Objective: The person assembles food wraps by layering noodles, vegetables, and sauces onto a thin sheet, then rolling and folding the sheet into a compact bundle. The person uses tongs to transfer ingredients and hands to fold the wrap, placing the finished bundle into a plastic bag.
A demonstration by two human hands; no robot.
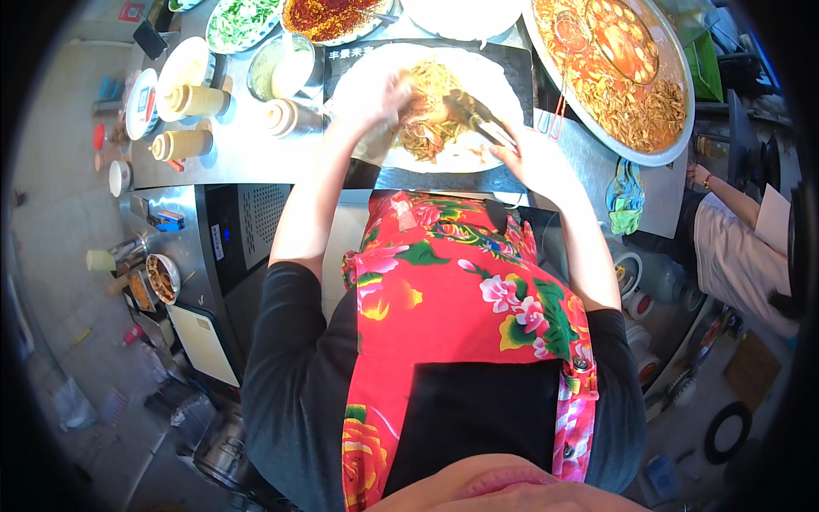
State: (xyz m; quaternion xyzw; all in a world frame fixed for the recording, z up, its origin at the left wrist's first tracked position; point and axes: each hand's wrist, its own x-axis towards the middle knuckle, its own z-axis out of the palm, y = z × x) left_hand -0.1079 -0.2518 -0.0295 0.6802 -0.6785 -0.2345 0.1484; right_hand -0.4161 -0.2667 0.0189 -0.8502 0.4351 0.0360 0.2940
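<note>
In front of me a large pale round wrap (502,96) lies spread on a black board (444,180), with a heap of brown shredded filling (420,143) along its middle. My left hand (388,101) is over the left side of the heap. Motion smears its fingers, so their grip cannot be told. At the wrap's lower right, my right hand (527,160) is closed around dark-tipped tongs (488,128). The tips of the tongs reach down to the right side of the filling.
Three squeeze bottles (196,101) stand left of the board. Behind are bowls of chopped greens (243,24) and red chili (328,17). A wide pan (655,159) of red broth and shreds stands right, near a hanging cloth (627,200). Another person (738,247) is at far right.
</note>
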